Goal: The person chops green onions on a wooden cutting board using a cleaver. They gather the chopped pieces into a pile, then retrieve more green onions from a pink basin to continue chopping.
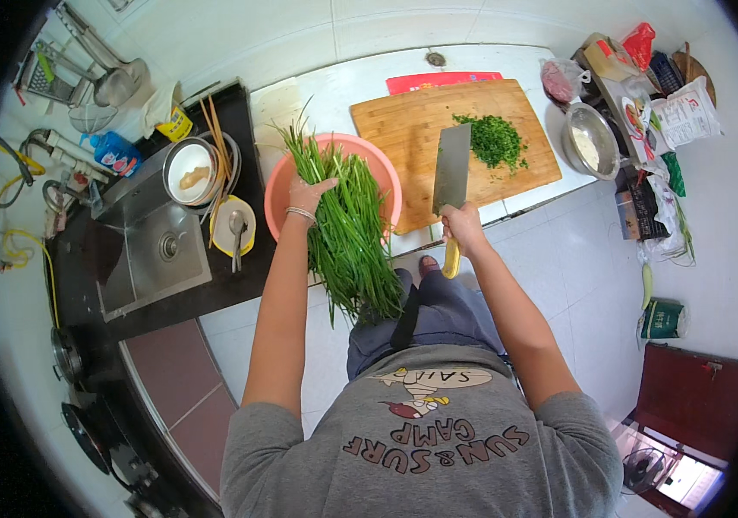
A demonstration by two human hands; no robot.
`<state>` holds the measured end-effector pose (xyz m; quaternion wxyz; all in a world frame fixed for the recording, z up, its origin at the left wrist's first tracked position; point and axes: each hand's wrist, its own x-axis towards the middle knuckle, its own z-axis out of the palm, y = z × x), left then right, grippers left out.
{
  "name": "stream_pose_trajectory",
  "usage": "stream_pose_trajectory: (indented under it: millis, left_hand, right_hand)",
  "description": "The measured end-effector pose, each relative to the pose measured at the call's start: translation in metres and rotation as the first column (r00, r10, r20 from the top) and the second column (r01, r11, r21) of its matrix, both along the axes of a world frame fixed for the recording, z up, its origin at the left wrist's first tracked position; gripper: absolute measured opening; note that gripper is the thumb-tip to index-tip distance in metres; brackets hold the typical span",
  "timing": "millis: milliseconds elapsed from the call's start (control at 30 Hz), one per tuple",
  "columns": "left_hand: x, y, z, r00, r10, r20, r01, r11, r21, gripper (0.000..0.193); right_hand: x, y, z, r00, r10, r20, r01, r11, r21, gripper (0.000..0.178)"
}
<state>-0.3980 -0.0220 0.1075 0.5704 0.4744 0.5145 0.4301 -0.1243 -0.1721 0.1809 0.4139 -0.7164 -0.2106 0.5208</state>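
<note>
Greens [347,242] in the left hand [309,194], knife [453,160] in the right hand [464,226]

The left hand is closed around the greens near their upper end, with a pale bracelet [302,213] at its wrist. The bunch lies over the pink basin [393,183]: its upper ends stick out past the far rim, and the long leaves droop over the near rim, beyond the edge of the white desk [317,95] toward the person.

The right hand grips the knife where blade and yellow handle meet. The broad blade points away from the person, over the near part of the wooden board [395,129]; whether it touches the wood cannot be told. Just right of the blade, chopped greens [497,142] lie in a loose heap on the board. A red sheet [438,81] shows along the board's far edge.

Right of the board stands a steel bowl [600,121] with something whitish inside, and a bag [559,82] of pinkish contents sits near it.

Left of the basin, the dark desk [170,306] carries a white bowl [186,155] with a pale lump [195,178], chopsticks [214,129] beside it, and a yellow bowl [251,229] with a spoon [237,224]. The sink [149,263] lies nearby.
</note>
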Motion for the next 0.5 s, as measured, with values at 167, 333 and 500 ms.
stream_pose_trajectory:
  millis: [167,333,500]
  left_hand:
    - [-0.004,0.018,-0.044,0.920,0.093,-0.382,-0.047,0.990,0.130,0.068]
    - [0.046,0.006,-0.002,0.663,-0.025,-0.748,-0.006,0.999,-0.038,0.081]
    - [0.045,0.006,-0.008,0.439,-0.084,-0.895,-0.079,0.988,-0.131,0.095]
  right_hand:
    - [0.032,0.012,-0.037,0.620,0.259,0.741,-0.188,0.965,-0.181,0.030]
    - [0.075,0.011,-0.051,0.468,0.317,0.825,-0.139,0.948,-0.286,0.026]
    - [0.098,0.033,-0.078,0.459,0.369,0.808,-0.212,0.929,-0.304,0.033]
